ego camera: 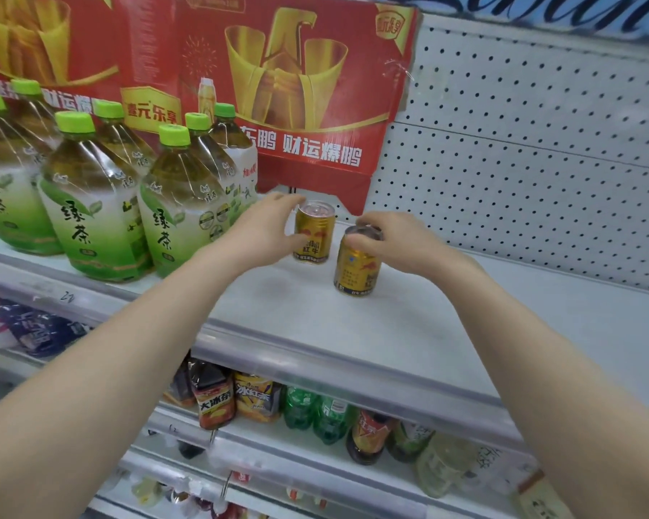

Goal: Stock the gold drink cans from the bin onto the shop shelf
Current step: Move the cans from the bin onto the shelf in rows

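Two gold cans stand on the white shelf (353, 331) just in front of the red carton (296, 88); the rear can (314, 234) sits right below the carton's lower corner, the left grip (263, 234) curled round its side, thumb in front and fingers behind; the front can (356, 267) stands a little further out from the carton, just beside the rear one but apart from it, the right grip (394, 241) pinching its top rim from above; green tea bottles (90, 204) crowd the shelf left of the carton; a white pegboard (521, 162) runs to the carton's right.
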`<action>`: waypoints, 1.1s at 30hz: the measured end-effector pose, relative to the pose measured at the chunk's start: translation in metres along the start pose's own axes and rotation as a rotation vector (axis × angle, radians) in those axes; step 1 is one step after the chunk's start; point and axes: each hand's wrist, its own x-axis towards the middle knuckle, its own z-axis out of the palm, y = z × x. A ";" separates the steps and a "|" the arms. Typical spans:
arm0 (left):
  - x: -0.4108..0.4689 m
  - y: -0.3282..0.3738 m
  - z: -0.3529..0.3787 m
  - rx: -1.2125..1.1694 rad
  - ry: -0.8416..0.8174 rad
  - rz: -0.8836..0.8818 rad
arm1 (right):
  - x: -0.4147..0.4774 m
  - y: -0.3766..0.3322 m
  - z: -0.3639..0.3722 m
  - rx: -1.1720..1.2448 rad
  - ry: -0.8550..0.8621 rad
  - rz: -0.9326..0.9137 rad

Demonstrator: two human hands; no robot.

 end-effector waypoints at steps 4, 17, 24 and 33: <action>0.029 0.007 0.021 0.057 0.046 0.025 | 0.008 0.015 0.007 -0.062 0.124 0.097; 0.043 -0.002 0.026 0.074 -0.019 -0.011 | 0.044 0.020 0.026 -0.088 0.231 0.150; 0.030 -0.001 0.021 0.100 -0.021 0.007 | 0.035 0.021 0.024 -0.099 0.187 0.111; -0.037 0.037 0.008 0.198 0.117 0.362 | -0.076 0.025 -0.010 -0.358 0.206 -0.025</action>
